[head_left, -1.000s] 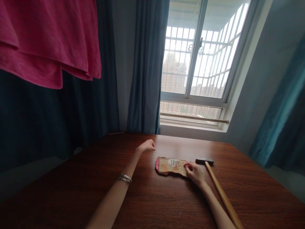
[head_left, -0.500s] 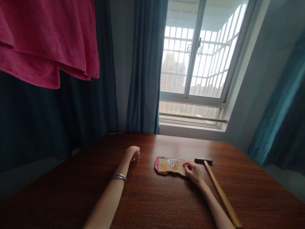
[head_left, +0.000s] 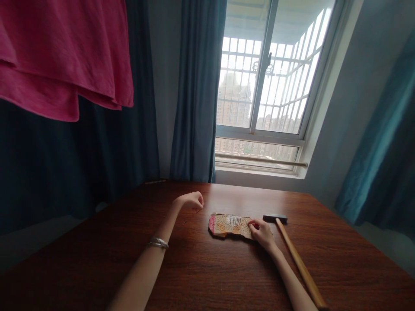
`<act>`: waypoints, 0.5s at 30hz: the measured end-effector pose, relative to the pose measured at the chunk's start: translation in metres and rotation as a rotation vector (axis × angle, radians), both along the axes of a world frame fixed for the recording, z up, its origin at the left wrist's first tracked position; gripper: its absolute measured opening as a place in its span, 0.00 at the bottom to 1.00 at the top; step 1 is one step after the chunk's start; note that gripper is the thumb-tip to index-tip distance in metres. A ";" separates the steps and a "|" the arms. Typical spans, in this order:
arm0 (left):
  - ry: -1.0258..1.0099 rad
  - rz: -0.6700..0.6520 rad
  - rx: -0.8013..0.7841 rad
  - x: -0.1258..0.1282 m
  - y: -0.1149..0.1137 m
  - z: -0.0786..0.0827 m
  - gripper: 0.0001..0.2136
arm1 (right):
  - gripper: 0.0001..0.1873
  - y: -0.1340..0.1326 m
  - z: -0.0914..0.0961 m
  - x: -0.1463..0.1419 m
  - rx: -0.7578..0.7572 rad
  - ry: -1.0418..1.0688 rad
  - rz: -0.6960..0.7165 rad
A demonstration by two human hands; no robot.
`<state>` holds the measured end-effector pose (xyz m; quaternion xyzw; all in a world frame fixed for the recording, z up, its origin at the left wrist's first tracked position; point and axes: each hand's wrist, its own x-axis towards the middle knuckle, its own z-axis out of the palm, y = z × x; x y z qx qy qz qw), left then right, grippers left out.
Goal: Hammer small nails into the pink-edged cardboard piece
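Observation:
My left hand (head_left: 193,200) is raised above the table, left of a worn wooden board, its fingers pinched together. A thin, nail-like piece (head_left: 198,211) pokes out below the fingertips, too small to make out well. Another small, thin piece (head_left: 184,222) lies on the tabletop beneath. The board (head_left: 220,225) is speckled with dark holes and pink at its left end. A short row of thin dark nails (head_left: 236,221) appears on a pale, shiny patch of it. My right hand (head_left: 261,233) grips the board's right end with curled fingers. Beside that hand lies a hammer (head_left: 300,263), head away from me.
The brown wooden table (head_left: 194,272) spreads out below. Behind it are a barred window (head_left: 259,86) and a blue curtain (head_left: 197,95). A pink cloth (head_left: 65,60) hangs at upper left; another curtain (head_left: 382,129) is on the right.
My left hand has lifted from the tabletop and moved right toward the board, a thin piece now showing at its fingertips. My right hand stays on the board.

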<state>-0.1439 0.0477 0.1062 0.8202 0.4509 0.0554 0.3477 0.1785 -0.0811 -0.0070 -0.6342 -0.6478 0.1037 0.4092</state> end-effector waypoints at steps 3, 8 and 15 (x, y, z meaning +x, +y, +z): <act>-0.236 -0.127 0.035 0.021 -0.012 0.015 0.07 | 0.12 -0.002 0.003 -0.001 0.067 0.031 -0.016; -0.375 -0.193 0.097 0.063 -0.030 0.011 0.09 | 0.12 -0.009 0.016 -0.014 0.178 0.112 0.010; -0.501 -0.184 0.163 0.110 -0.045 -0.025 0.09 | 0.15 -0.012 0.021 -0.031 0.145 0.394 0.112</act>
